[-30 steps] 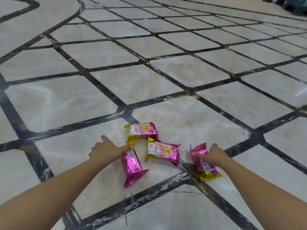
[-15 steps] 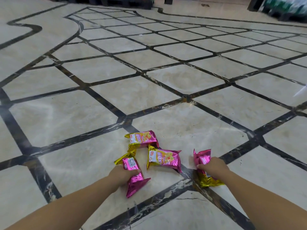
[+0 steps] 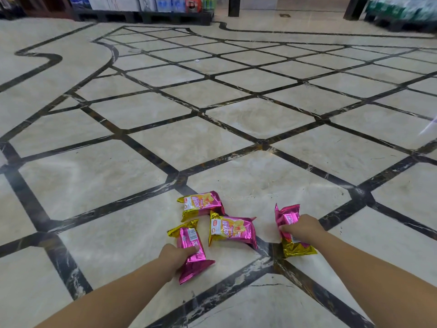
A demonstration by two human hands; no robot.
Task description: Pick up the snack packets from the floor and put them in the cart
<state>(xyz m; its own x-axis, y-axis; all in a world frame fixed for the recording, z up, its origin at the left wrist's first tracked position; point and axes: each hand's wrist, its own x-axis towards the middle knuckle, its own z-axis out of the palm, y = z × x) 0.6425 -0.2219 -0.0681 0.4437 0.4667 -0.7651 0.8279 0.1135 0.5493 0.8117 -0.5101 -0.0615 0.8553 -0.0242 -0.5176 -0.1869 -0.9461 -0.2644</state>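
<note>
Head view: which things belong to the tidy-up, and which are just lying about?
Job: left packet in left hand; right packet in right hand; middle packet; far packet.
Just there: shelved goods; green packs.

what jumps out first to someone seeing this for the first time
Bright pink and gold against the pale marble floor, bottom centre. The left hand grips the near-left packet, the right hand the rightmost packet; the middle packet and far packet lie untouched.
</note>
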